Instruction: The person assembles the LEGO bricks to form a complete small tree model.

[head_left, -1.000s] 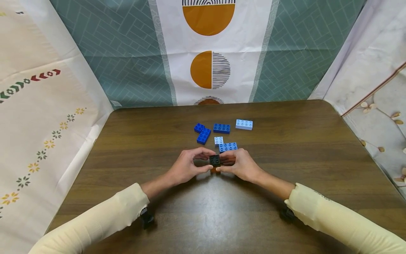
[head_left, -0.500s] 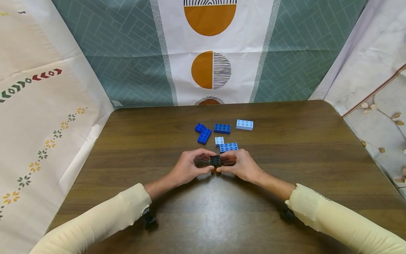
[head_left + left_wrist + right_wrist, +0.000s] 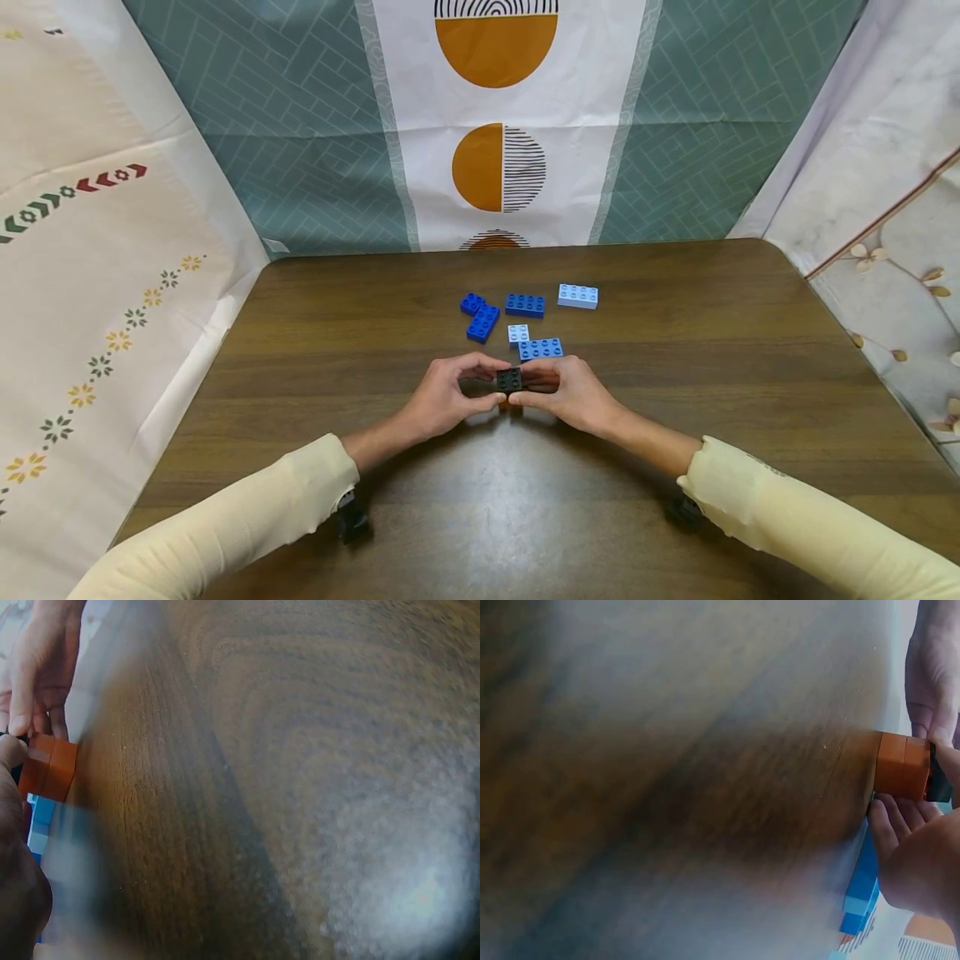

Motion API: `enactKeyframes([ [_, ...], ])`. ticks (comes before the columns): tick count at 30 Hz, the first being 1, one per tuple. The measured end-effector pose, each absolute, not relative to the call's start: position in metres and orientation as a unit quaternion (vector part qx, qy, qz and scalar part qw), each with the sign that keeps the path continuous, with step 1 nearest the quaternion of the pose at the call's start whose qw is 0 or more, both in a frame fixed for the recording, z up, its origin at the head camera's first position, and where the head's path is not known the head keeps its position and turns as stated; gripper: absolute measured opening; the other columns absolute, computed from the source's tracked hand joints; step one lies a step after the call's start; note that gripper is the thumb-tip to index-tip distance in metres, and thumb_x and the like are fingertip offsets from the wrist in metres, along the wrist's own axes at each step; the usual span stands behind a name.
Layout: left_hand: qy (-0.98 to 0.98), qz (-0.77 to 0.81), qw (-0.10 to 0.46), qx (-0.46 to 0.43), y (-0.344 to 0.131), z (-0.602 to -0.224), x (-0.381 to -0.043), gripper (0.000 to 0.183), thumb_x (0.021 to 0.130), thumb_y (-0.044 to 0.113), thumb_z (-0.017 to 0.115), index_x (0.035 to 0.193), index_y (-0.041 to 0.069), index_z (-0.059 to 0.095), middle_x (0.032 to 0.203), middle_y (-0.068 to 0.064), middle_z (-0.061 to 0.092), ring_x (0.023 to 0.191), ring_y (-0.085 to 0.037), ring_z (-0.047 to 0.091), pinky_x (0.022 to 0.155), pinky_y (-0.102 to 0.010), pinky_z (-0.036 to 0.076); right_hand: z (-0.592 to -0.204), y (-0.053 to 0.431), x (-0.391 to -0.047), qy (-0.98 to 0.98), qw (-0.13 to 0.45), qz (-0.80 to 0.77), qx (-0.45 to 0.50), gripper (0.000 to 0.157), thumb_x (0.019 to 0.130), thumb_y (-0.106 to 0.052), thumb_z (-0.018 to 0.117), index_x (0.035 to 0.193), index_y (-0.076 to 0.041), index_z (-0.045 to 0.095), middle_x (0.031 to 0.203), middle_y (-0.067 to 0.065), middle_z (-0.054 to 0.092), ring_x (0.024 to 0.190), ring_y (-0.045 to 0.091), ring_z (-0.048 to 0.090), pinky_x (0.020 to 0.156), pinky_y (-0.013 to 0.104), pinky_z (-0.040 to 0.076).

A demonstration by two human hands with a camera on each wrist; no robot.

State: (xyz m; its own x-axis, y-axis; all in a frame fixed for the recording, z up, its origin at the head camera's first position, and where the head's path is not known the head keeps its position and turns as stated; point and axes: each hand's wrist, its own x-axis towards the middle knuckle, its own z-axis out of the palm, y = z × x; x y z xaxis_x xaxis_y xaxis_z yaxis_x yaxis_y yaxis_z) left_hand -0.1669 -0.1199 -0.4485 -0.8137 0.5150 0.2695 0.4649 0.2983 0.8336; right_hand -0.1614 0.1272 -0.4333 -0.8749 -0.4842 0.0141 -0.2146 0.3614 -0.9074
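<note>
Both hands meet at a small stack of toy building bricks on the table. On top is a black two-by-two brick (image 3: 509, 380) with its studs up; below it are orange bricks (image 3: 902, 766), which show a seam between two layers in both wrist views. My left hand (image 3: 447, 392) grips the stack from the left, thumb in front and fingers behind. My right hand (image 3: 573, 390) does likewise from the right, its thumb at the front near the other thumb. In the right wrist view, fingers lie along the orange side and the thumb is by the black brick.
Just behind the hands lie a medium-blue brick (image 3: 540, 348) and a small pale-blue brick (image 3: 518, 334). Farther back are dark-blue bricks (image 3: 525, 305) (image 3: 483, 322) (image 3: 472, 302) and a long pale-blue brick (image 3: 577, 296). Cloths hang around the wooden table (image 3: 675, 317).
</note>
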Motion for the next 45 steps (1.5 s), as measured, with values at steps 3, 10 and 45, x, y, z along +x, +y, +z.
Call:
enactKeyframes([
  [3,0.804,0.51,0.026,0.304,-0.119,-0.448,-0.167,0.04,0.091,0.004,0.085,0.128,0.014,0.074,0.123,0.001,0.075,0.106,-0.013,0.072,0.099,-0.038,0.059,-0.433,0.129,-0.16,0.807,0.117,-0.539,-0.212,0.041,0.094,-0.018,0.084,0.13,-0.003,0.072,0.121,0.01,0.076,0.111,0.025,0.075,0.093,0.034,0.061],
  [10,0.799,0.516,0.028,0.307,-0.119,-0.448,-0.168,0.038,0.091,0.004,0.085,0.127,0.011,0.074,0.122,0.0,0.076,0.106,-0.013,0.073,0.1,-0.037,0.058,-0.429,0.131,-0.158,0.804,0.043,-0.543,-0.24,0.037,0.092,-0.011,0.085,0.127,-0.006,0.077,0.121,0.01,0.077,0.108,0.026,0.076,0.09,0.037,0.062],
  [45,0.798,0.534,0.043,0.277,-0.121,-0.448,-0.167,0.033,0.094,0.015,0.083,0.126,0.015,0.077,0.121,0.002,0.077,0.106,-0.012,0.075,0.092,-0.031,0.061,-0.425,0.131,-0.159,0.819,0.04,-0.513,-0.254,0.033,0.092,-0.008,0.084,0.124,-0.003,0.079,0.116,0.011,0.078,0.105,0.024,0.077,0.087,0.035,0.063],
])
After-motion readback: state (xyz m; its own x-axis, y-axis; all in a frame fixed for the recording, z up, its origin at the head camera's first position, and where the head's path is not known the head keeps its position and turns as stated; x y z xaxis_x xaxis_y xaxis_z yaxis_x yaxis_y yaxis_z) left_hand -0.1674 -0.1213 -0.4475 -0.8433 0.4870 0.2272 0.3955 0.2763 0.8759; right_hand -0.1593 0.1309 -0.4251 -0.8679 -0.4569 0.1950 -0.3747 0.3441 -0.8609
